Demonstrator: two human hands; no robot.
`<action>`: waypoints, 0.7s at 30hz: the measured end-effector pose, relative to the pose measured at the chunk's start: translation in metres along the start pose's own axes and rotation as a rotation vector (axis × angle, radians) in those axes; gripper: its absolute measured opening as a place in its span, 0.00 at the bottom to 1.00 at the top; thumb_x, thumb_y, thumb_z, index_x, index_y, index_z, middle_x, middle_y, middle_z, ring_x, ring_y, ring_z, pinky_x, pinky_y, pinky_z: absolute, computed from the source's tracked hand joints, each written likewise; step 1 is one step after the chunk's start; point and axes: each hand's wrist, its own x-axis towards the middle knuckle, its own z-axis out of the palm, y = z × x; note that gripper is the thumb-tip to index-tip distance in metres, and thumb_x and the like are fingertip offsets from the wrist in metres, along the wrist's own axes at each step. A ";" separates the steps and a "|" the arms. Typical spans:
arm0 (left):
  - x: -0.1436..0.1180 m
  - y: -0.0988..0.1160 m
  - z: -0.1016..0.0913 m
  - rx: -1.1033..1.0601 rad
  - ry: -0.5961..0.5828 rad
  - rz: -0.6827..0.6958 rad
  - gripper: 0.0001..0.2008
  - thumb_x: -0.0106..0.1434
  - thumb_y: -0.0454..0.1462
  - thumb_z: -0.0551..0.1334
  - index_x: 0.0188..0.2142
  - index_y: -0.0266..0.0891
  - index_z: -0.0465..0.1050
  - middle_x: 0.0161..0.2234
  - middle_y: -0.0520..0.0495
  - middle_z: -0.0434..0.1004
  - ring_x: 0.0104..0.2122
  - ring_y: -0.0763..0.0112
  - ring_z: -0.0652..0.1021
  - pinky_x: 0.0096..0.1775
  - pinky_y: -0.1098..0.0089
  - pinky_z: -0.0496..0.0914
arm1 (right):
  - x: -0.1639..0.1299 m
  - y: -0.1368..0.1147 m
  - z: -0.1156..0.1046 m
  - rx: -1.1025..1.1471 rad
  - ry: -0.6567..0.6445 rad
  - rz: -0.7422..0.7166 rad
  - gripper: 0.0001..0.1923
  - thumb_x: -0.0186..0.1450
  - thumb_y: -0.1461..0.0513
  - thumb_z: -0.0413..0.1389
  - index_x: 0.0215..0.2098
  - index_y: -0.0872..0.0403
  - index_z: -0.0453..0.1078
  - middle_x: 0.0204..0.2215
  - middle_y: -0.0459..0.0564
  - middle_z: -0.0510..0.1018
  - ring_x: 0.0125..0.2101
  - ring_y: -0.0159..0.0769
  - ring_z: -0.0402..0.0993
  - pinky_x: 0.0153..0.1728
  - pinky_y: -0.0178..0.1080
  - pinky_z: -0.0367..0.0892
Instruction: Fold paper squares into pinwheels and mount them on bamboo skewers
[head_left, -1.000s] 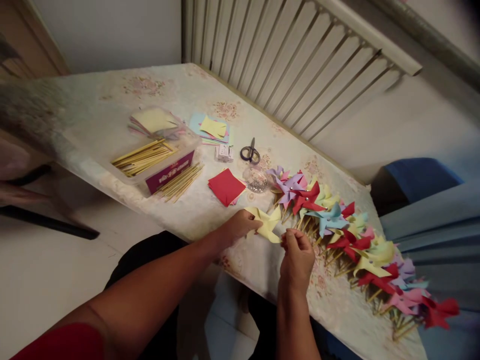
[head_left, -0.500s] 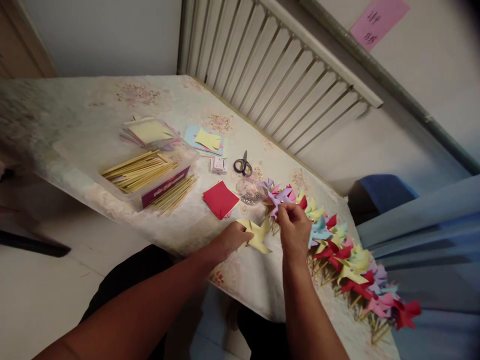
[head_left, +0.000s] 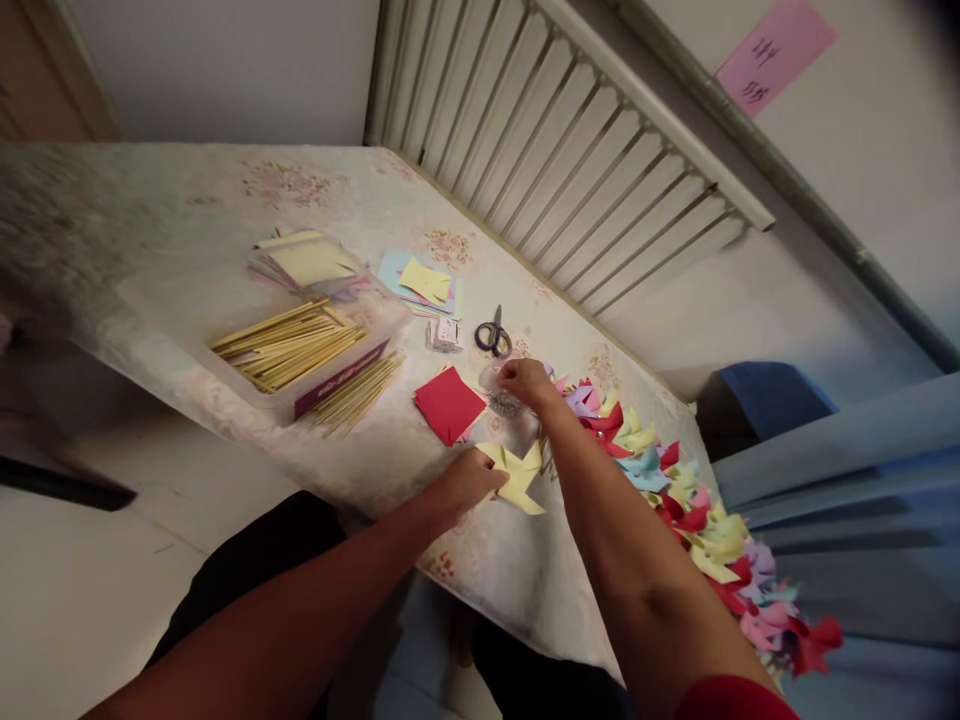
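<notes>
Two hands are at work: a yellow folded-paper pinwheel (head_left: 516, 476) at frame centre is pinched flat on the counter (head_left: 480, 560) by the left hand (head_left: 466, 482). Just above it, the right hand (head_left: 525, 382) is curled over a small clear dish of pins (head_left: 504, 396); whether anything is held cannot be told.

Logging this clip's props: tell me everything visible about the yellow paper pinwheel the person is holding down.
The yellow paper pinwheel is pale yellow paper folded into pointed blades that meet at the centre. It lies flat on the floral tablecloth near the table's front edge, with no stick visible on it. The left hand pinches its left blade. It sits just below the red paper squares and left of the row of finished pinwheels; the right hand is off it.
</notes>
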 end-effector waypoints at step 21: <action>-0.001 0.010 -0.001 -0.001 0.005 -0.048 0.05 0.50 0.28 0.61 0.21 0.37 0.70 0.19 0.55 0.68 0.22 0.76 0.67 0.25 0.75 0.58 | 0.027 0.009 0.021 -0.037 -0.051 -0.004 0.05 0.51 0.67 0.61 0.18 0.56 0.75 0.17 0.47 0.75 0.27 0.35 0.72 0.29 0.33 0.62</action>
